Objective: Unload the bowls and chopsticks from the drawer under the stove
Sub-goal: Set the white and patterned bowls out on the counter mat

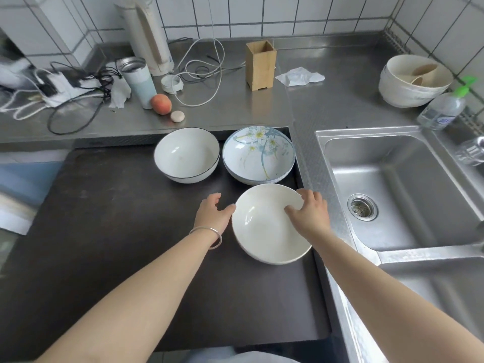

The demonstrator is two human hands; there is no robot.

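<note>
— Three bowls sit on our dark stove top (pixel 110 231): a white bowl with a dark rim (pixel 186 154), a flowered bowl (pixel 258 154) beside it, and a plain white bowl (pixel 269 226) nearest us.

— We hold that nearest one: right hand (pixel 309 216) fingers curl over its far rim, left hand (pixel 214 213) fingers, loosely spread, touch its left edge.
</note>
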